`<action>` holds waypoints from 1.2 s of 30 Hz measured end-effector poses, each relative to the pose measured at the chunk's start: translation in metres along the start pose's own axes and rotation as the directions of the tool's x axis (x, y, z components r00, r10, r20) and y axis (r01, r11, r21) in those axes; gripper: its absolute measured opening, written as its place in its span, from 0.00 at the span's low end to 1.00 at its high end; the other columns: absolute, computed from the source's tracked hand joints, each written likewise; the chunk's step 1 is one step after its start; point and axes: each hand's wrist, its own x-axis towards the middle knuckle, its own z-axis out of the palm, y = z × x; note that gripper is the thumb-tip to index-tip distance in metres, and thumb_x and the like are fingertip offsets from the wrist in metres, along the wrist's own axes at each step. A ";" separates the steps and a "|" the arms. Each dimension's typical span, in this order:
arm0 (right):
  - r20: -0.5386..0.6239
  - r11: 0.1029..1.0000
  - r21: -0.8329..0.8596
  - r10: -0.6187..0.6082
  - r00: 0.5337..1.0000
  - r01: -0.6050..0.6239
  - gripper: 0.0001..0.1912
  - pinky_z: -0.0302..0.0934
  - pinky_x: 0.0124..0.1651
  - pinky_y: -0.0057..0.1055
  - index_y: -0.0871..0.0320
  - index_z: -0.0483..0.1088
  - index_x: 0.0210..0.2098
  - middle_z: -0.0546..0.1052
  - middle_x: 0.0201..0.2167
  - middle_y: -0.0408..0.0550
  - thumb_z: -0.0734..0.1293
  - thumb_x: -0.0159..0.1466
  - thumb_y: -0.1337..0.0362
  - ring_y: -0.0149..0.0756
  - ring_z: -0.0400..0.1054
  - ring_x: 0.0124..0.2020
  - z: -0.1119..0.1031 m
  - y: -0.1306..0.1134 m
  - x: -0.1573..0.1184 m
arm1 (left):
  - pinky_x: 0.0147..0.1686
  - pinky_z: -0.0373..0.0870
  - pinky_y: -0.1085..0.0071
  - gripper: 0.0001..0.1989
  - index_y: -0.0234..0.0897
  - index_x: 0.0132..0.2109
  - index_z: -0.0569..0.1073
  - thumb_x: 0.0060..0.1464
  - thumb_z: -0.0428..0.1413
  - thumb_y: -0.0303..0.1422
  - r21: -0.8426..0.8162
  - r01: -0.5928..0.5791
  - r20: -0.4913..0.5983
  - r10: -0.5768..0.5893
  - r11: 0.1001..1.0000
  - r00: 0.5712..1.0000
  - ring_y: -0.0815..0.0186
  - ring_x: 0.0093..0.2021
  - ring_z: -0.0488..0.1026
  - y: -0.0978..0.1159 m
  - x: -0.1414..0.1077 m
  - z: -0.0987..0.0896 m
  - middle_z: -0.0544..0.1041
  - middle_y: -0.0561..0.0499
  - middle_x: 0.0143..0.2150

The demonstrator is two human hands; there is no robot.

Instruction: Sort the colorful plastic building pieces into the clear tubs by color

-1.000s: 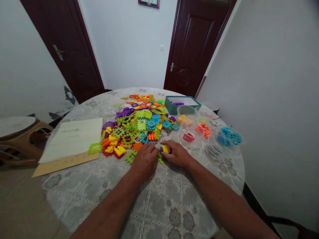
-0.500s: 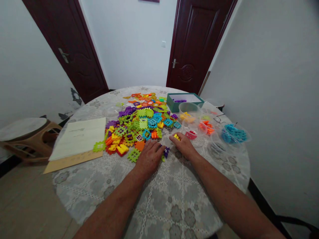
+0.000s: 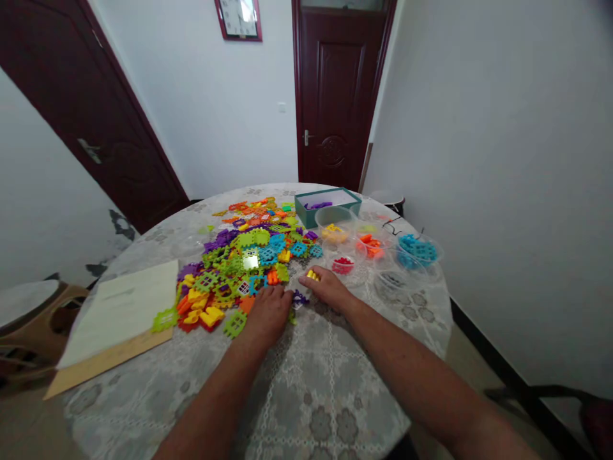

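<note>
My left hand point(image 3: 271, 313) lies palm down at the near edge of a heap of plastic building pieces point(image 3: 234, 259), fingers lowered and apart; the undersides of the fingertips are hidden. By its thumb is a purple building piece point(image 3: 300, 298); I cannot tell whether they touch. Closed around a yellow building piece point(image 3: 313, 275), my right hand point(image 3: 330, 291) rests just right of the purple one. An orange piece point(image 3: 246, 304) and a green lattice piece point(image 3: 235, 324) lie against the left hand's outer side.
Clear tubs at the right hold yellow pieces point(image 3: 334, 233), orange-red pieces point(image 3: 371, 246), red pieces point(image 3: 343, 265) and blue pieces point(image 3: 417, 249). Behind them stands a green box point(image 3: 306, 216) with purple pieces inside. Pale paper point(image 3: 124, 306) lies on the left of the round table point(image 3: 330, 377).
The view has swung up and to the right, bringing a wall clock into sight. Both hands stay nearly in place beside the heap, the right still holding the yellow piece.
</note>
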 end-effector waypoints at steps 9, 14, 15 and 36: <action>0.153 0.936 0.315 0.112 0.982 -0.156 0.09 0.58 0.21 0.22 0.54 0.69 0.36 0.71 0.23 0.39 0.62 0.59 0.58 0.29 0.64 0.20 0.001 0.016 0.008 | 0.49 0.66 0.55 0.13 0.33 0.48 0.78 0.67 0.48 0.25 0.036 0.173 -0.069 -0.170 0.984 0.983 0.47 0.50 0.76 0.004 -0.001 0.013 0.80 0.36 0.47; 0.165 0.944 0.291 0.114 0.980 -0.159 0.12 0.59 0.21 0.21 0.55 0.71 0.40 0.74 0.24 0.40 0.63 0.58 0.59 0.30 0.68 0.22 0.003 0.018 0.010 | 0.47 0.66 0.56 0.11 0.34 0.46 0.77 0.66 0.49 0.26 -0.029 0.212 -0.122 -0.214 0.977 0.969 0.49 0.47 0.76 0.007 -0.003 0.010 0.79 0.38 0.44; 0.164 0.947 0.281 0.112 0.980 -0.155 0.12 0.60 0.21 0.21 0.55 0.71 0.40 0.75 0.25 0.41 0.64 0.59 0.59 0.30 0.69 0.22 0.003 0.017 0.009 | 0.47 0.67 0.56 0.11 0.34 0.46 0.76 0.66 0.50 0.26 -0.051 0.213 -0.145 -0.219 0.976 0.965 0.49 0.47 0.75 0.006 -0.004 0.010 0.79 0.38 0.44; 0.155 0.939 -0.330 -0.048 0.987 0.098 0.14 0.54 0.26 0.27 0.56 0.77 0.37 0.74 0.27 0.41 0.68 0.65 0.52 0.30 0.63 0.24 -0.045 -0.050 -0.006 | 0.45 0.69 0.63 0.12 0.38 0.43 0.74 0.71 0.47 0.34 -0.559 0.272 -0.185 -0.438 0.783 0.879 0.58 0.43 0.77 -0.011 -0.012 0.002 0.80 0.44 0.41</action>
